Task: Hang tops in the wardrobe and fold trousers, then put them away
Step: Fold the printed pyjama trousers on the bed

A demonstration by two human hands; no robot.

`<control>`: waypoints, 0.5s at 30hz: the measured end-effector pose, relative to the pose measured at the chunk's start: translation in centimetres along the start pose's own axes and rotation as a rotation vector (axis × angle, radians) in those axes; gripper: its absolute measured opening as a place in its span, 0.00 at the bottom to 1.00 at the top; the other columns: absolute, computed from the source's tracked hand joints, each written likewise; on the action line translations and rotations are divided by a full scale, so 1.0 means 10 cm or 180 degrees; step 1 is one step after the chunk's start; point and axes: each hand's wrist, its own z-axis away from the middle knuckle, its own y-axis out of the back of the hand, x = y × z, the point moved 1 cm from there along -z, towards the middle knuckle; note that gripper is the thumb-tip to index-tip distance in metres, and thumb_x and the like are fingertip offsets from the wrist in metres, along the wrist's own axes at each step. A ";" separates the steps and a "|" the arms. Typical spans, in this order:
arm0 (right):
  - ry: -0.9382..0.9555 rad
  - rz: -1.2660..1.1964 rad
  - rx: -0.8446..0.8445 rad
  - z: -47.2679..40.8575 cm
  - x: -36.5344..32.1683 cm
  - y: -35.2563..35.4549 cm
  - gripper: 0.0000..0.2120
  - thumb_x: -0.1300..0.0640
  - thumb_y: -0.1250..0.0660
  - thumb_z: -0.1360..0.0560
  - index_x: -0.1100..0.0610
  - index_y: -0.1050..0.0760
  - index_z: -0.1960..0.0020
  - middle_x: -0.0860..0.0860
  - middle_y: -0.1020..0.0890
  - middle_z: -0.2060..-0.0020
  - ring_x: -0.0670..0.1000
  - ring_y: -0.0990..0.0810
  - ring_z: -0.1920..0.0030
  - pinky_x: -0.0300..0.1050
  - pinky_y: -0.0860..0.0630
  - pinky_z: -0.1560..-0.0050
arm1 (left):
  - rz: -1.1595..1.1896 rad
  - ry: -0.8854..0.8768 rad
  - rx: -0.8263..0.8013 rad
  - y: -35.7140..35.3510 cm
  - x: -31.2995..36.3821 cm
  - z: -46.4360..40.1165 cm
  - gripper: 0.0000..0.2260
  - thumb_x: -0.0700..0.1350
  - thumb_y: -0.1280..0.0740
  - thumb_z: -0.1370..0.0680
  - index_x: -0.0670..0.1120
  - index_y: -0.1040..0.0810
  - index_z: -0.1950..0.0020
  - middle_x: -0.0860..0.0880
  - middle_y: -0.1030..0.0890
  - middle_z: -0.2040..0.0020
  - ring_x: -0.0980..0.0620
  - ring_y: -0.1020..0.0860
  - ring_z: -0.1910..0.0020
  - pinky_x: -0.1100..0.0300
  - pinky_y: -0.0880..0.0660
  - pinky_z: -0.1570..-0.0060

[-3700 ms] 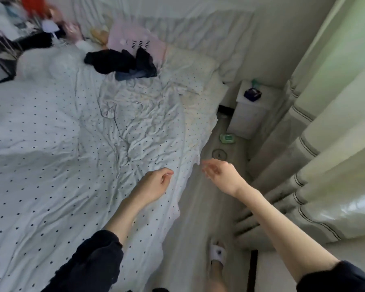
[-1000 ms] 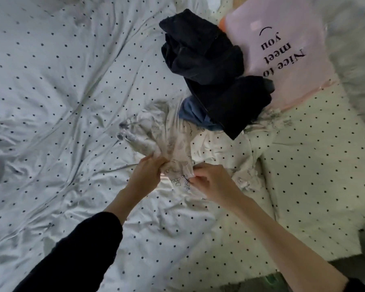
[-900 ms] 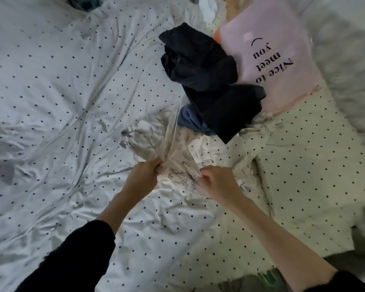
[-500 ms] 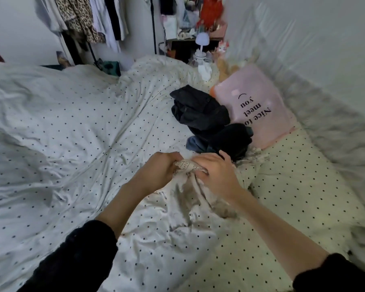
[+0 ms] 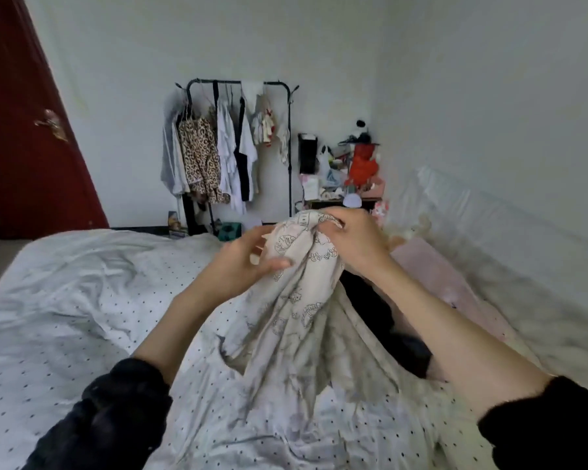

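A cream garment printed with small cartoon figures (image 5: 299, 300) hangs lifted above the bed. My right hand (image 5: 355, 240) grips its bunched top edge. My left hand (image 5: 248, 262) is beside it, thumb and fingers pinching the cloth lower down. The garment's lower part trails onto the dotted sheet. Dark clothes (image 5: 384, 317) lie on the bed behind it, partly hidden by my right forearm. A black clothes rack (image 5: 238, 86) with several hung tops stands against the far wall.
The bed (image 5: 65, 293) with its white dotted sheet fills the foreground. A pink pillow (image 5: 431, 269) lies at the right by the wall. A cluttered small table (image 5: 347, 178) stands beside the rack. A dark red door (image 5: 21, 130) is at the left.
Both hands have raised the printed garment off the bed, from sheet level up to chest height. My view has tilted up from the bed to the far wall and rack.
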 end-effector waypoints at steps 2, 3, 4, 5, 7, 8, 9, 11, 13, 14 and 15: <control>0.0101 -0.0259 0.0057 -0.21 -0.20 0.12 0.13 0.61 0.35 0.25 0.58 0.20 0.41 0.52 0.17 0.48 0.48 0.20 0.50 0.43 0.25 0.46 | -0.0205 0.0208 -0.0179 0.02 -0.10 0.04 0.20 0.57 0.28 0.31 0.53 0.27 0.42 0.58 0.21 0.54 0.59 0.23 0.55 0.69 0.29 0.59; 0.0164 -0.0309 0.0068 -0.30 -0.27 0.16 0.13 0.62 0.35 0.25 0.58 0.20 0.42 0.52 0.17 0.49 0.49 0.20 0.50 0.44 0.24 0.47 | -0.0349 0.0280 -0.0064 0.01 -0.18 0.05 0.15 0.53 0.28 0.28 0.51 0.25 0.45 0.55 0.20 0.55 0.56 0.23 0.57 0.67 0.30 0.62; 0.0190 -0.0293 0.0076 -0.37 -0.30 0.20 0.12 0.62 0.35 0.25 0.58 0.20 0.42 0.52 0.16 0.50 0.51 0.19 0.50 0.46 0.23 0.47 | -0.0444 0.0344 0.0122 0.01 -0.24 0.06 0.10 0.48 0.29 0.26 0.47 0.23 0.48 0.50 0.19 0.56 0.50 0.22 0.58 0.62 0.31 0.62; 0.0208 -0.0236 0.0088 -0.42 -0.29 0.23 0.12 0.61 0.35 0.25 0.58 0.20 0.43 0.52 0.16 0.50 0.53 0.19 0.49 0.48 0.23 0.47 | -0.0530 0.0414 0.0326 0.03 -0.29 0.07 0.07 0.46 0.30 0.25 0.43 0.21 0.50 0.46 0.18 0.58 0.47 0.23 0.59 0.59 0.31 0.63; 0.0084 -0.0095 0.0065 -0.45 -0.12 0.27 0.11 0.60 0.34 0.25 0.59 0.20 0.43 0.53 0.17 0.47 0.53 0.20 0.46 0.49 0.24 0.44 | -0.0673 0.0491 0.0486 0.14 -0.32 0.07 0.07 0.44 0.30 0.25 0.41 0.21 0.55 0.44 0.20 0.61 0.44 0.24 0.61 0.58 0.32 0.64; -0.0063 0.0006 0.0024 -0.44 0.01 0.27 0.12 0.58 0.33 0.24 0.59 0.20 0.42 0.52 0.18 0.46 0.53 0.21 0.46 0.49 0.25 0.45 | -0.0725 0.0498 0.0493 0.22 -0.32 0.07 0.07 0.44 0.30 0.25 0.40 0.21 0.56 0.44 0.20 0.61 0.44 0.24 0.61 0.56 0.31 0.63; -0.0251 0.0211 -0.0022 -0.40 0.16 0.27 0.12 0.56 0.33 0.24 0.58 0.20 0.43 0.51 0.18 0.49 0.53 0.21 0.49 0.47 0.26 0.48 | -0.0757 0.0494 0.0436 0.29 -0.31 0.04 0.08 0.44 0.30 0.25 0.39 0.21 0.58 0.44 0.21 0.63 0.44 0.24 0.61 0.55 0.31 0.62; -0.0549 0.0744 -0.0348 -0.29 0.44 0.18 0.08 0.55 0.33 0.25 0.55 0.20 0.48 0.48 0.20 0.58 0.52 0.23 0.54 0.43 0.30 0.56 | -0.0849 0.0466 0.0290 0.38 -0.28 0.00 0.11 0.43 0.29 0.26 0.42 0.25 0.66 0.47 0.25 0.69 0.48 0.28 0.67 0.58 0.35 0.67; -0.0797 0.0703 -0.1010 -0.13 0.61 -0.01 0.17 0.57 0.31 0.26 0.52 0.25 0.38 0.50 0.20 0.46 0.52 0.24 0.44 0.43 0.29 0.48 | -0.0957 0.0449 0.0139 0.38 -0.23 -0.06 0.12 0.44 0.29 0.26 0.41 0.25 0.67 0.48 0.27 0.71 0.51 0.31 0.70 0.62 0.39 0.71; -0.0876 0.0480 -0.1430 -0.02 0.65 -0.15 0.27 0.56 0.29 0.27 0.51 0.32 0.30 0.50 0.26 0.35 0.51 0.28 0.35 0.44 0.31 0.40 | -0.0950 0.0435 0.0100 0.35 -0.21 -0.09 0.10 0.43 0.28 0.26 0.39 0.22 0.64 0.49 0.26 0.71 0.52 0.31 0.70 0.64 0.39 0.71; -0.0881 0.0260 -0.1772 0.08 0.65 -0.29 0.35 0.53 0.28 0.28 0.50 0.40 0.26 0.49 0.33 0.29 0.50 0.34 0.30 0.43 0.35 0.34 | -0.0954 0.0404 0.0055 0.32 -0.19 -0.12 0.07 0.42 0.28 0.27 0.38 0.19 0.60 0.49 0.24 0.69 0.54 0.30 0.70 0.65 0.38 0.70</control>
